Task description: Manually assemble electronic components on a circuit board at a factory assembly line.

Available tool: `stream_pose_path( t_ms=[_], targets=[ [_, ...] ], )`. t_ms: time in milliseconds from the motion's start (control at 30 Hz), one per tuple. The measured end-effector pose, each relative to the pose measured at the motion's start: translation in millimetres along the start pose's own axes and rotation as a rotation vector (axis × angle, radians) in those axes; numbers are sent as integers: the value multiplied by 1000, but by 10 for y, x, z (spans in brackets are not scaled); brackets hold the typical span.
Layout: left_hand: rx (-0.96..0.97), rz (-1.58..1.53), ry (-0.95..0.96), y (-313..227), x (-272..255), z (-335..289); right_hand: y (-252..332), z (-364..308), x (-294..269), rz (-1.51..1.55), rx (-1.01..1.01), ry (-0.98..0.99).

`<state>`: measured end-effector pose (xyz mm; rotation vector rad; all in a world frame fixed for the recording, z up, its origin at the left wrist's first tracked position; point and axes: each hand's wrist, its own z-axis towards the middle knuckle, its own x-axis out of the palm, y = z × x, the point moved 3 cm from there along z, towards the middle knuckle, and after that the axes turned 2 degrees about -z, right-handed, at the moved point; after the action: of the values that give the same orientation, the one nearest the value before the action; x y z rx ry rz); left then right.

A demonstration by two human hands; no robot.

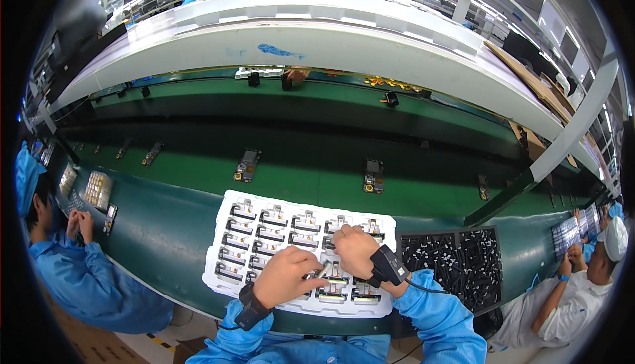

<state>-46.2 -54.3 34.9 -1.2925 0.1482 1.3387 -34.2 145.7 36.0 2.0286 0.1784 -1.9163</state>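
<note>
A white moulded tray (215,258) lies in front of me, its pockets filled with rows of small black-and-silver electronic parts (271,234). Over the tray's middle, my left hand (288,277) pinches a small silver-and-dark electronic part (321,271) between thumb and fingers. My right hand (356,250) is to its right, fingertips bent down at a pocket in the tray's upper rows. Those fingers look closed, but the back of the hand hides what is in them. Both wrists carry black strapped devices, and the sleeves are blue.
A black divided bin (499,268) of small black pieces stands right of the tray. Beyond it, circuit boards (247,165) lie along a green conveyor (297,189). A white shelf (397,40) spans overhead, with a slanted post (529,179) at right. Co-workers sit on both sides.
</note>
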Motion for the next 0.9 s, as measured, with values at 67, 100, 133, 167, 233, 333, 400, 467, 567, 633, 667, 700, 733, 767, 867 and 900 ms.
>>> stream_pose_path(
  t_ms=[67, 100, 133, 167, 233, 333, 400, 467, 567, 633, 667, 700, 733, 767, 867, 900],
  targets=[
    [-72, -23, 34, -107, 6, -44, 30, 1, -6, -18, -19, -19],
    [-87, 13, -5, -90, 57, -69, 42, 0, -11, -39, -33, -39],
    [-89, 14, -5, -96, 94, -82, 23, -2, -12, -38, -34, -39],
    [-92, 28, -49, -104, 110, -91, -22, 4, -18, 14, -21, -44],
    [-94, 38, -91, -127, 115, -99, -99, 47, -58, 168, 77, 5],
    [-106, 92, -81, -167, 111, -102, -114, 58, -212, 346, 123, 38],
    [-50, 119, -88, -189, 103, -76, -141, 17, -240, 368, 113, -18],
    [-28, 84, -107, -187, 87, -34, -178, -51, -345, 408, 96, -167],
    [48, 42, -71, -144, 117, 89, -228, -323, -541, 494, 111, -222],
    [93, 39, -19, -96, 186, 115, -208, -529, -708, 557, 141, -266],
    [101, 69, 21, -63, 217, 117, -170, -631, -788, 556, 140, -263],
    [108, 99, 61, -38, 246, 119, -147, -734, -852, 602, 167, -282],
    [111, 95, 63, -31, 271, 138, -158, -845, -867, 646, 203, -305],
    [120, 79, 37, -32, 286, 158, -203, -941, -828, 686, 215, -327],
    [148, 55, -29, -25, 311, 186, -220, -1141, -836, 718, 235, -363],
    [168, 48, -73, -32, 304, 188, -211, -1171, -848, 722, 242, -379]
  ],
)
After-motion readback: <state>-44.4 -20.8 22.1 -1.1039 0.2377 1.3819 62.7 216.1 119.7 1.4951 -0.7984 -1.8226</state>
